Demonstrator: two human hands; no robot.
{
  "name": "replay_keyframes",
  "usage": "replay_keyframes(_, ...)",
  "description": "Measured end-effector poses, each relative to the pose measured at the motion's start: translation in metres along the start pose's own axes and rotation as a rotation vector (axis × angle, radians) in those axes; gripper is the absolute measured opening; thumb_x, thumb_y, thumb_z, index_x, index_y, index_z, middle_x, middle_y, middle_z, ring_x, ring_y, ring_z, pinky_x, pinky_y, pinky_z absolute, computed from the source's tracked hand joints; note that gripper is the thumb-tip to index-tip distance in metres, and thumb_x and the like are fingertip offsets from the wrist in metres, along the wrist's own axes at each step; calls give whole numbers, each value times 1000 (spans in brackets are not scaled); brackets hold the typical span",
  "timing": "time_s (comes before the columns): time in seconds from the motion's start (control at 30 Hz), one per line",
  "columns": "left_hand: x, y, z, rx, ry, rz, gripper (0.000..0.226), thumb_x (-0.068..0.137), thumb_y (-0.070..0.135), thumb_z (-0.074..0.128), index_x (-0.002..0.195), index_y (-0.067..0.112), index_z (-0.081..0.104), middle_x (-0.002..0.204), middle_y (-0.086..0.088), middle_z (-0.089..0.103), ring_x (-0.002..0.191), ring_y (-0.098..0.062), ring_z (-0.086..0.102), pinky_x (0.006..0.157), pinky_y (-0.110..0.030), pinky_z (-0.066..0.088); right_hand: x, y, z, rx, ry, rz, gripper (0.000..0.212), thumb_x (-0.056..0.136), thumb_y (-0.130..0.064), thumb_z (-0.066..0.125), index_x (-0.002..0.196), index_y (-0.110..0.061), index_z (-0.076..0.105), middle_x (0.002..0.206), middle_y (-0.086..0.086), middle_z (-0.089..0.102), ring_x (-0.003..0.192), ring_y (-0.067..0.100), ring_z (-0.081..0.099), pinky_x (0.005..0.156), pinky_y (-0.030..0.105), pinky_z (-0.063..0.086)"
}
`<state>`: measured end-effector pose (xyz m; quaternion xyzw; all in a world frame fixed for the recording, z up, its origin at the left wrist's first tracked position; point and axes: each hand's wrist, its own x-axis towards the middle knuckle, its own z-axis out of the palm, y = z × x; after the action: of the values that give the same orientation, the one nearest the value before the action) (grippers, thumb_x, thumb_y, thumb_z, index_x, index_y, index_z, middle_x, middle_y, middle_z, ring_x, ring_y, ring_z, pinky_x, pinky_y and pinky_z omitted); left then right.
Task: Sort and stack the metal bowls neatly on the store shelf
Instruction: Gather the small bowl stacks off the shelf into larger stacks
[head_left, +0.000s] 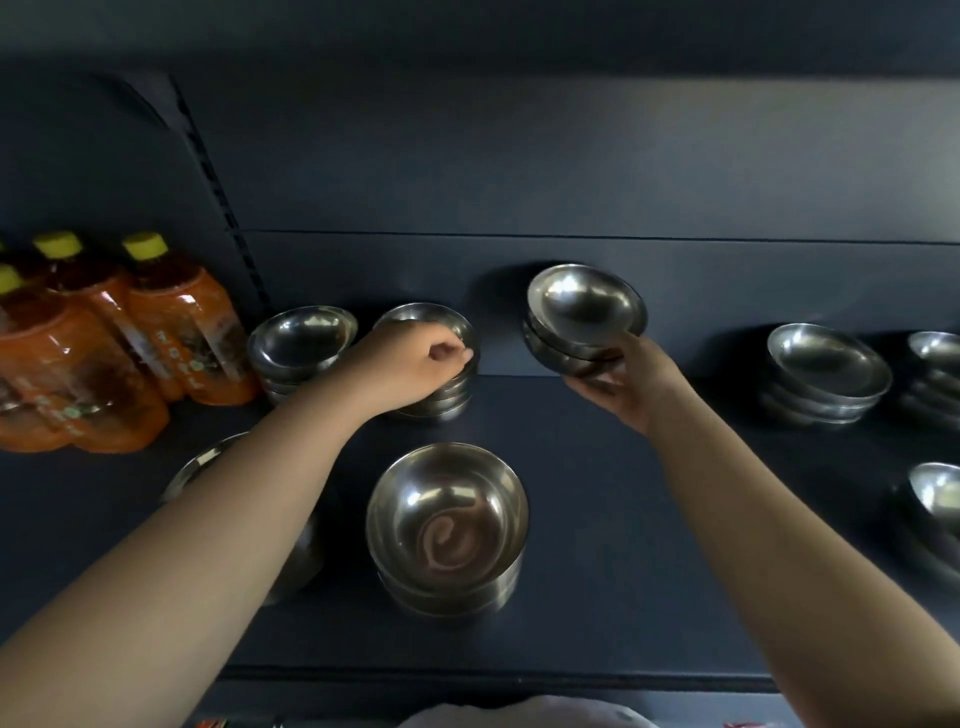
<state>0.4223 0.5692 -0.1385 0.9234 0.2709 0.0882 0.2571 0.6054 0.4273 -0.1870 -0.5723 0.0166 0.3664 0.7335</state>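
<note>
Several stacks of shiny metal bowls stand on a dark shelf (597, 519). My left hand (415, 366) grips the rim of the top bowl of a back stack (447, 322). My right hand (631, 382) holds a small stack of shallow bowls (584, 312) from underneath, tilted and lifted off the shelf near the back wall. Another stack (301, 338) stands left of my left hand. A stack of deeper bowls (447, 525) sits at the front centre. A bowl stack (208, 462) is partly hidden under my left forearm.
Orange bottles with yellow caps (156, 327) crowd the left end of the shelf. More bowl stacks stand at the right: one at the back (826, 371), one at the far edge (937, 364), one nearer the front (935, 499). The upper shelf overhangs.
</note>
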Motion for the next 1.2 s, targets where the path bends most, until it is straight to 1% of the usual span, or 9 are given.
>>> replay_keyframes(0.17, -19, -13, -33, 9, 97, -36, 25, 92, 36, 52, 105, 20, 65, 96, 7, 63, 93, -10, 57, 76, -23, 44, -23, -8, 66, -91, -185, -3, 31, 89, -13, 57, 118, -8, 48, 119, 22, 57, 95, 33, 63, 60, 36, 60)
replay_keyframes(0.33, -48, -50, -64, 28, 184, -144, 29, 92, 38, 51, 112, 21, 64, 111, 3, 65, 102, -12, 57, 91, -31, 46, -36, 3, 136, -142, -286, 3, 9, 93, -16, 54, 89, -9, 49, 100, 20, 59, 90, 32, 64, 65, 40, 60)
replay_keyframes(0.53, -83, -91, -87, 57, 186, -231, 34, 93, 41, 48, 118, 22, 59, 117, 4, 61, 98, -8, 51, 82, -26, 40, -37, 33, 203, -265, -377, 31, 9, 95, -13, 50, 96, -5, 54, 99, 15, 57, 83, 27, 60, 77, 43, 56)
replay_keyframes(0.67, -96, -111, -98, 44, 195, -250, 33, 94, 41, 46, 116, 21, 60, 118, 2, 61, 99, -7, 51, 81, -23, 37, -35, 48, 236, -399, -337, 31, 29, 93, -13, 51, 121, -5, 50, 117, 16, 54, 93, 29, 58, 63, 42, 56)
replay_keyframes(0.8, -103, -128, -105, 42, 192, -240, 34, 94, 40, 46, 116, 19, 61, 118, 2, 62, 96, -5, 50, 77, -20, 37, -33, 60, 254, -498, -320, 33, 11, 97, -11, 44, 108, -7, 46, 90, 10, 50, 79, 26, 54, 74, 41, 55)
replay_keyframes(0.9, -104, -138, -105, 48, 160, -241, 34, 95, 40, 45, 118, 19, 60, 118, 3, 61, 95, -4, 48, 70, -17, 37, -31, 70, 261, -579, -287, 14, 24, 98, -9, 42, 120, -2, 47, 96, 12, 50, 81, 28, 55, 66, 37, 56)
replay_keyframes(0.97, -103, -144, -102, 48, 139, -233, 34, 95, 40, 45, 118, 19, 59, 118, 2, 62, 95, -4, 49, 76, -20, 37, -30, 75, 262, -614, -262, 6, 30, 98, -12, 44, 126, -1, 45, 91, 13, 49, 75, 30, 59, 68, 37, 57)
replay_keyframes(1.1, -99, -150, -94, 21, 97, -202, 34, 95, 39, 45, 118, 19, 60, 117, 3, 62, 95, -3, 49, 77, -20, 36, -34, 76, 259, -616, -201, -14, 23, 98, -24, 48, 110, -4, 48, 91, 12, 51, 66, 26, 63, 59, 31, 60)
replay_keyframes(1.2, -95, -146, -89, 1, 77, -170, 34, 94, 40, 45, 118, 20, 59, 116, 5, 62, 95, -4, 49, 75, -19, 37, -37, 71, 251, -659, -183, -62, 25, 96, -28, 51, 103, -5, 45, 86, 10, 52, 67, 25, 64, 65, 31, 58)
